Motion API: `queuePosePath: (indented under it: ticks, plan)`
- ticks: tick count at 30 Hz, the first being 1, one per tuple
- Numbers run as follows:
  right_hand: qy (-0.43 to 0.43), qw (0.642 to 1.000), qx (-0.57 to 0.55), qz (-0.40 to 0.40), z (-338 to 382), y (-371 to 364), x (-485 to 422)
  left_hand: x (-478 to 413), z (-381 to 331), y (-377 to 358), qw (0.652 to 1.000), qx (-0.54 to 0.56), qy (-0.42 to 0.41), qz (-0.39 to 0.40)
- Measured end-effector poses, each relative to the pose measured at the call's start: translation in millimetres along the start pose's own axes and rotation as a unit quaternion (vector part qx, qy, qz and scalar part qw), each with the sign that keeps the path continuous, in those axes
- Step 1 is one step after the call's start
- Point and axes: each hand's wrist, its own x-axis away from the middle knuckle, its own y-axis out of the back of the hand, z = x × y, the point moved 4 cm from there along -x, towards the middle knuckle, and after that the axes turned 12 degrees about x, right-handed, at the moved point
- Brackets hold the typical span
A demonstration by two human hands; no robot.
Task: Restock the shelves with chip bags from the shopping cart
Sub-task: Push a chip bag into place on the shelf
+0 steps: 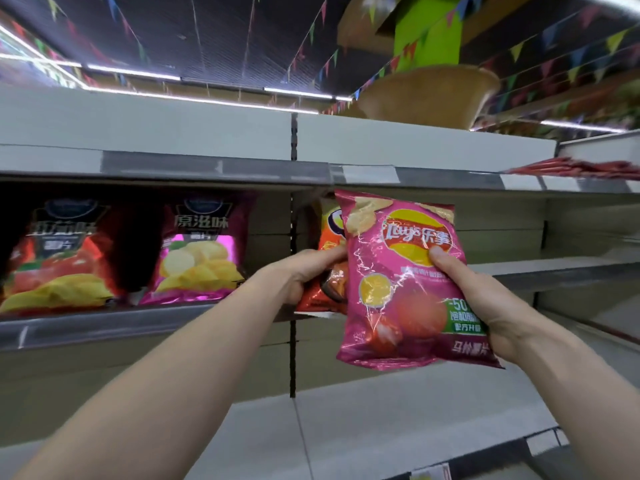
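My right hand (485,299) grips a pink Lay's chip bag (398,282) by its right edge, thumb on the front, holding it upright in front of the shelves. Behind it, my left hand (311,271) holds an orange-red chip bag (329,244), mostly hidden by the pink one, at the level of the middle shelf (519,271). Two chip bags stand on the left section of that shelf: a red tomato one (55,258) and a magenta one (201,251). The shopping cart is out of view.
A shelf upright (293,237) divides the left and right sections. A lower shelf (381,410) runs below my arms. Red packets (581,168) lie on the top shelf at right. A brown basket (429,95) sits on top of the unit.
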Motion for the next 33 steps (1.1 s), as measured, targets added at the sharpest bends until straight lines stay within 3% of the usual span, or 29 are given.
queuePosePath:
  ticks: [10, 15, 20, 27, 29, 31, 33]
  plan:
    - [-0.016, 0.998, 0.025, 0.059, -6, 50, -76, -63, -17, -15, 0.990, 0.053, -0.085, -0.100]
    - [-0.004, 0.997, 0.047, 0.069, -7, 91, -116, -81, -16, -21, 0.970, 0.027, -0.132, -0.202]
    - [0.013, 0.996, 0.042, 0.079, -5, 110, -150, -80, -2, -26, 0.954, 0.036, -0.152, -0.257]
    - [0.068, 0.996, 0.017, 0.062, -11, 101, -180, -69, 2, -37, 0.910, -0.127, -0.147, -0.365]
    - [0.068, 0.995, 0.013, 0.068, -13, 100, -182, -64, 2, -39, 0.863, -0.220, -0.153, -0.428]
    - [0.063, 0.995, 0.011, 0.075, -14, 100, -184, -52, -7, -48, 0.743, -0.366, -0.231, -0.511]
    - [0.059, 0.995, 0.011, 0.077, -15, 101, -185, -49, -18, -65, 0.626, -0.497, -0.343, -0.494]
